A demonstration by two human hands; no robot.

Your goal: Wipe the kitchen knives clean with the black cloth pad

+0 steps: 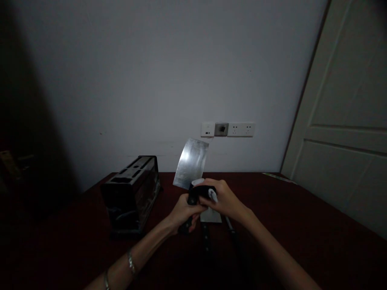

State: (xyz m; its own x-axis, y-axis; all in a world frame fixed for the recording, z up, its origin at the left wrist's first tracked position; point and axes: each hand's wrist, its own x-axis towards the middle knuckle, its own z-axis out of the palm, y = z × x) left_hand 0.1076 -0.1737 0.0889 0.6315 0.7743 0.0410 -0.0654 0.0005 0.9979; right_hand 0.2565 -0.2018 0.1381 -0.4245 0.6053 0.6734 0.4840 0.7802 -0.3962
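Note:
My left hand (183, 211) is closed round the black handle of a cleaver (192, 163), whose wide steel blade points up and away. My right hand (222, 197) is closed over the top of the handle, pinching a small white cloth or wipe (212, 194) against it. Below my hands lie other knives on the table: one with a pale blade and black handle (208, 225), and a darker one (231, 227) beside it.
A black knife block (131, 193) with slots on top stands at the left on the dark red table (302, 217). Wall sockets (228, 129) sit on the white wall behind. A white door (347, 121) is at the right.

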